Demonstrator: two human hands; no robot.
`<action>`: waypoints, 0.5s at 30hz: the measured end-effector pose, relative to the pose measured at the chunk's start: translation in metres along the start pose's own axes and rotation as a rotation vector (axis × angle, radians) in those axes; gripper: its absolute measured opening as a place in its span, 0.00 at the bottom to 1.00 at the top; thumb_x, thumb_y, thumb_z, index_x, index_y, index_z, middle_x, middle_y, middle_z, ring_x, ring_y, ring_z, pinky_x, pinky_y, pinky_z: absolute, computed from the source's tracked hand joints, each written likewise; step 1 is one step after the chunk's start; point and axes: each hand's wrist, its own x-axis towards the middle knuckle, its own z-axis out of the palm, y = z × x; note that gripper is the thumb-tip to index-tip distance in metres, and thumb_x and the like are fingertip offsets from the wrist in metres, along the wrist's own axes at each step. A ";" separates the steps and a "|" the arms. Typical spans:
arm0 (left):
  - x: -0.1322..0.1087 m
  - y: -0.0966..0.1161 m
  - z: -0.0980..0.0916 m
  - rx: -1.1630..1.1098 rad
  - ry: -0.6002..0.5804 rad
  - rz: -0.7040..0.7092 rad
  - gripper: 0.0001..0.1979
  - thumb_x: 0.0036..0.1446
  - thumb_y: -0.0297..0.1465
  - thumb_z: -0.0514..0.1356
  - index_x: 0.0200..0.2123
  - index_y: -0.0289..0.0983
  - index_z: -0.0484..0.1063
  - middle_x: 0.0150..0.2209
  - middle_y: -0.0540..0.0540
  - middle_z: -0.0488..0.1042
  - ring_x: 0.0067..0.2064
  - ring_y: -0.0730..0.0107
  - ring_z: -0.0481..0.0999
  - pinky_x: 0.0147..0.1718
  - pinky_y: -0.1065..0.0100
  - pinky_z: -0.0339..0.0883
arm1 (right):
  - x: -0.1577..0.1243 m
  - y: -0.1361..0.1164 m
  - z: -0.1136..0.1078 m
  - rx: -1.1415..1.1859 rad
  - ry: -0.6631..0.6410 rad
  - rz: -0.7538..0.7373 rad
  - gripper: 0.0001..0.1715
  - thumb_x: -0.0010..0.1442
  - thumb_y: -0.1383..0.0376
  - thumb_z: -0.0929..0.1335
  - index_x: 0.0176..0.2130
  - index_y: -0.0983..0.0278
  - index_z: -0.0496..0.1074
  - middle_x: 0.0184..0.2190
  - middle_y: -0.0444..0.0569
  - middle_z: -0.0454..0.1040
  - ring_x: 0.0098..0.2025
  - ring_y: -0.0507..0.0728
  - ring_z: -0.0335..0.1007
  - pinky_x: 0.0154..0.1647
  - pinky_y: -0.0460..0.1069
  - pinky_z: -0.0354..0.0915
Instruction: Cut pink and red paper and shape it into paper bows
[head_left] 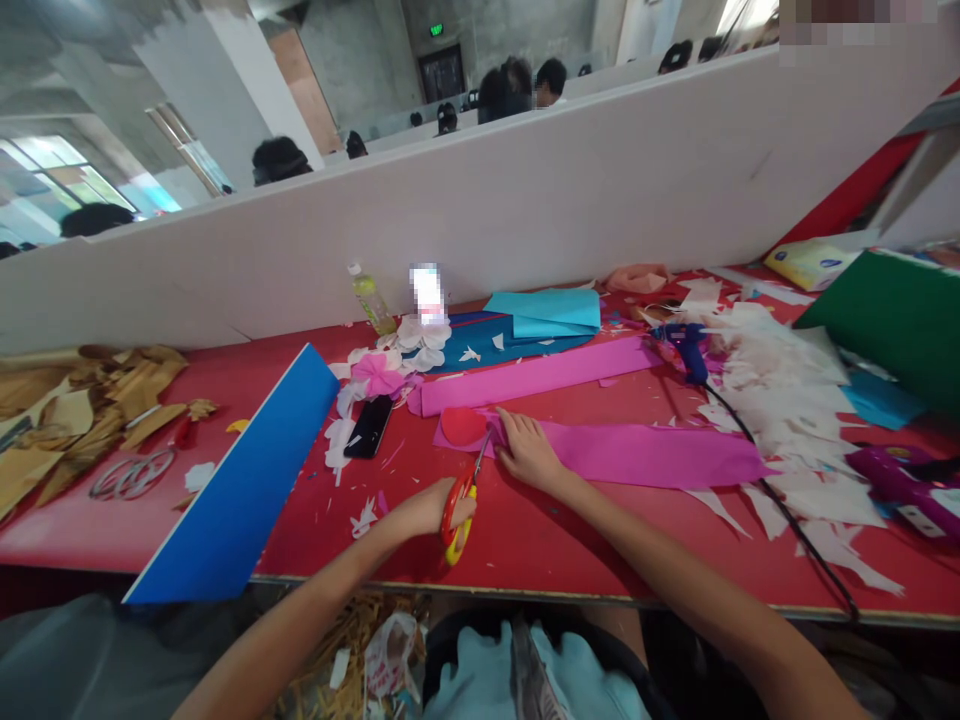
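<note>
My left hand is closed round the handles of red-and-yellow scissors. Their blades point away from me, with the tips at the edge of a red round piece. That piece lies on the left end of a magenta strip, which looks like paper or cloth. Beside the blades, my right hand grips the strip, its fingertips close to the red piece. What lies beneath those fingers is hidden. Just behind runs a second pink strip.
A blue board stands at the left, by a black phone and white petal shapes. A bottle stands against the partition. At right are a blue glue gun, its cord, and heaped white scraps.
</note>
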 end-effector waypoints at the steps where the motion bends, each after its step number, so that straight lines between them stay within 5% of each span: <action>1: 0.001 -0.001 -0.001 0.012 -0.025 -0.012 0.17 0.53 0.33 0.48 0.16 0.34 0.65 0.17 0.47 0.68 0.21 0.72 0.67 0.22 0.72 0.59 | 0.000 0.000 0.000 0.002 -0.003 0.001 0.35 0.57 0.65 0.60 0.61 0.73 0.51 0.55 0.62 0.64 0.55 0.64 0.57 0.55 0.57 0.55; 10: 0.012 -0.004 -0.007 0.075 -0.054 0.002 0.18 0.53 0.33 0.48 0.16 0.32 0.66 0.16 0.45 0.69 0.19 0.72 0.68 0.19 0.74 0.59 | 0.000 -0.003 -0.003 0.016 0.003 0.023 0.37 0.58 0.64 0.60 0.63 0.74 0.47 0.54 0.62 0.64 0.55 0.64 0.58 0.55 0.57 0.56; 15: 0.013 -0.004 -0.005 0.127 0.136 0.017 0.11 0.50 0.31 0.51 0.19 0.34 0.63 0.16 0.50 0.64 0.20 0.75 0.63 0.17 0.75 0.53 | 0.000 -0.002 0.000 0.025 0.019 0.020 0.39 0.58 0.64 0.60 0.64 0.75 0.45 0.52 0.62 0.66 0.54 0.64 0.59 0.54 0.58 0.56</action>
